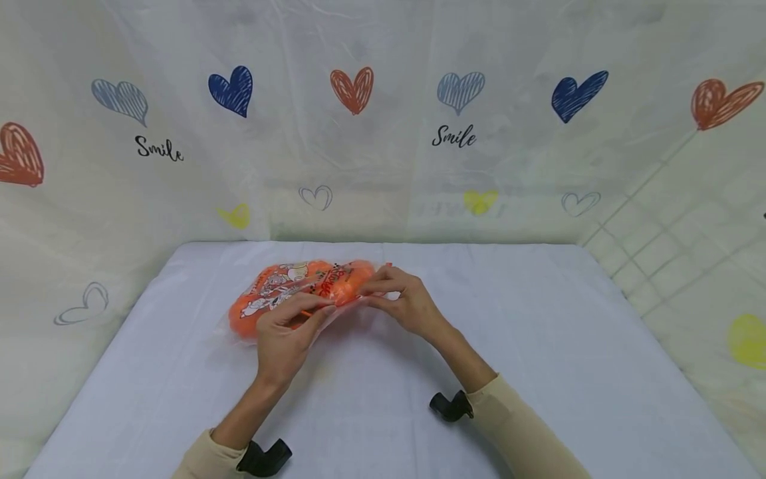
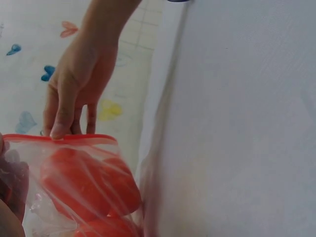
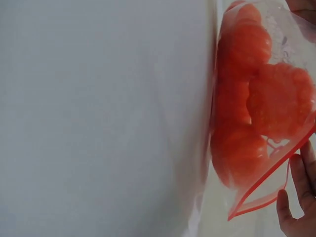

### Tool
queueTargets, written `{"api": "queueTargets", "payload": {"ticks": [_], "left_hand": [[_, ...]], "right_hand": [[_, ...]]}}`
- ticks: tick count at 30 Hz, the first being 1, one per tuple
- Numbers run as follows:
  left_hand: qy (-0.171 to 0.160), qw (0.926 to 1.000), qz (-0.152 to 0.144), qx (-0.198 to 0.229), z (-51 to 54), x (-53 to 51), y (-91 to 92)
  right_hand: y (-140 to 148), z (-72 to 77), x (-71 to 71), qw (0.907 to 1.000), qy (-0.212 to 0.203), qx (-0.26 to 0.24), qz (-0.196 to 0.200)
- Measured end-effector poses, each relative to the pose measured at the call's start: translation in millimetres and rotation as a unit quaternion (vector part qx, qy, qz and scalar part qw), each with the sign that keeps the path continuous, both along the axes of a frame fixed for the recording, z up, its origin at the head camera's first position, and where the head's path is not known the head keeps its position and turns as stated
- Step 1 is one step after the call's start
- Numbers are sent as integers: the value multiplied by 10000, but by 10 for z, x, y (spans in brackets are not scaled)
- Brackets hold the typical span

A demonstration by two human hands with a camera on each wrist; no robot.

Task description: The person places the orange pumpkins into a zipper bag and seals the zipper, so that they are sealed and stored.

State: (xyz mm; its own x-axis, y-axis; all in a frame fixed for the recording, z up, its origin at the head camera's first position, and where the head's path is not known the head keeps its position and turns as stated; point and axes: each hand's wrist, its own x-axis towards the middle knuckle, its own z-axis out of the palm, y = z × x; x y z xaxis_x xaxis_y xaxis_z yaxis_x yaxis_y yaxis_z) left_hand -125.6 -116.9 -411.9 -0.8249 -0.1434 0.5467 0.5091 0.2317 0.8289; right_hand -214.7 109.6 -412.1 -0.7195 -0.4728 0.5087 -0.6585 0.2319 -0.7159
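Observation:
A clear zip bag (image 1: 287, 286) with a red zip edge lies near the back of the table, slightly left of the middle. Printed white cartoon figures and lettering cover its front. Inside are several ridged, orange pumpkin-shaped pieces (image 3: 281, 98). My left hand (image 1: 286, 342) pinches the bag's near edge between thumb and fingers. At the edge's right end, my right hand (image 1: 413, 306) pinches the red rim, its thumb on the strip in the left wrist view. Near those fingers the two red strips (image 3: 271, 173) stand apart in the right wrist view.
A white cloth covers the table (image 1: 509, 319). Behind it hangs a pale curtain (image 1: 395, 153) printed with hearts and the word "Smile". Black wrist mounts (image 1: 266, 458) stick out beside both beige sleeves (image 1: 517, 426).

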Motion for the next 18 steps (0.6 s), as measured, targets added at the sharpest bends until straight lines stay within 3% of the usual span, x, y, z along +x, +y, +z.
{"api": "queueTargets", "payload": {"ticks": [18], "left_hand": [[7,10000,26,-4,-16,14,-11]], "right_hand": [[83,-43,-101,9972,199,476,-539]]}}
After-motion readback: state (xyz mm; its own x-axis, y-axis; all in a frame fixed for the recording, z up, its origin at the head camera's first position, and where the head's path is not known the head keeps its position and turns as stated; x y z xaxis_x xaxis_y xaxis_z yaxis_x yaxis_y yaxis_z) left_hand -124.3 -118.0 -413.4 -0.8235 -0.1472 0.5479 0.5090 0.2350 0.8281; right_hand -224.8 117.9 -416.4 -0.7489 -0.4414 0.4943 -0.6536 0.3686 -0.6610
